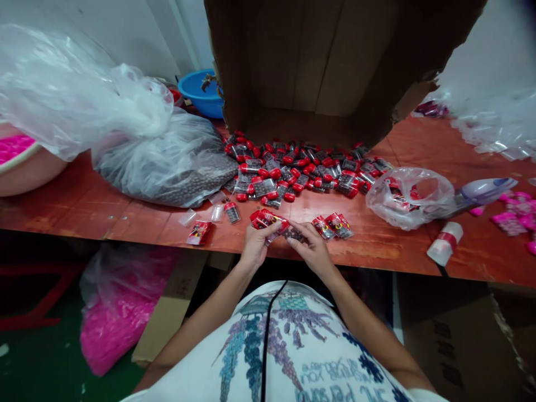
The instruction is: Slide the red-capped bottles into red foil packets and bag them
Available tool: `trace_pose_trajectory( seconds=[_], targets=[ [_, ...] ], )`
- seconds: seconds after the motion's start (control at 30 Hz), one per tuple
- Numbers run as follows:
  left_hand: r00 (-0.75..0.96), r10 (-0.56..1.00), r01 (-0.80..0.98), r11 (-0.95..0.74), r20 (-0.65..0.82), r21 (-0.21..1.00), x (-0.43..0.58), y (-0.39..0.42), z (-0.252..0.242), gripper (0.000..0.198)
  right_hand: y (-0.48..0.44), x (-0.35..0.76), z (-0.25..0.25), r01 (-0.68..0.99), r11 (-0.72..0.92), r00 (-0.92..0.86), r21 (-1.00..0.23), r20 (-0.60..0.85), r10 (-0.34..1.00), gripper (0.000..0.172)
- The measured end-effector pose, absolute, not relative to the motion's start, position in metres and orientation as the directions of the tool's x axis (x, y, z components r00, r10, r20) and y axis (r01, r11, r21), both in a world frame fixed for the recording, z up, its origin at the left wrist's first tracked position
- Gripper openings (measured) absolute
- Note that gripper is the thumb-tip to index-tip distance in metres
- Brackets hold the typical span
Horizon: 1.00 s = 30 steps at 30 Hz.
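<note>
My left hand point(258, 243) pinches some red printed packets point(266, 218) at the table's front edge. Beside it, my right hand point(309, 243) has its fingers closed on a small clear packet with dark contents point(295, 233), touching the red ones. Several filled packets with red tops point(334, 225) lie just right of my hands. To the left are a red packet point(200, 232), a small container of dark beads point(231, 212) and small clear containers point(216, 213). Behind my hands spreads a heap of red-capped containers with dark contents point(268, 187).
A large cardboard box point(318, 67) lies open behind the heap. Left stand a plastic bag of dark beads point(167, 162) and a blue basin point(203, 92). On the right are an open plastic bag point(412, 198), a white roll point(445, 243) and pink items point(517, 212).
</note>
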<state>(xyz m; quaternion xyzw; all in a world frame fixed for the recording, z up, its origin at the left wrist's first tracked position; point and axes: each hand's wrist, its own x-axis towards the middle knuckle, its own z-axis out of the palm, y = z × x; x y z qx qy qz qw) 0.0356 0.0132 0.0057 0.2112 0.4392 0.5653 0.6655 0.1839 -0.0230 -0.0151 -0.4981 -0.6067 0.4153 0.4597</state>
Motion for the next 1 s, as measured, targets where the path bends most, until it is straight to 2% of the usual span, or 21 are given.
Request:
trace_pose_trajectory(
  seconds=[0.23,0.47,0.6,0.73,1.0],
  targets=[
    [0.076,0.974,-0.481,0.222,-0.212,0.848,0.032,0.012,0.011,0.03,-0.023,0.186,-0.026,0.041,0.065,-0.009,-0.997,0.064,0.998,0.029],
    [-0.023,0.976,-0.425,0.187,-0.217,0.886,0.037,0.012,0.004,0.046,-0.026,0.187,-0.016,0.163,0.125,0.007,-0.979,0.128,0.992,0.034],
    [0.005,0.981,-0.427,0.176,-0.192,0.887,0.037,0.011,0.006,0.058,-0.027,0.188,-0.016,0.119,0.105,0.005,-0.987,0.107,0.994,0.034],
    [0.031,0.985,-0.422,0.168,-0.171,0.891,0.035,0.01,0.008,0.06,-0.028,0.191,-0.015,0.07,0.096,-0.032,-0.993,0.094,0.995,0.035],
    [-0.04,0.991,-0.42,0.102,-0.131,0.902,0.041,0.006,0.011,0.056,-0.034,0.192,-0.006,0.257,0.289,-0.026,-0.922,0.292,0.956,0.041]
  ],
)
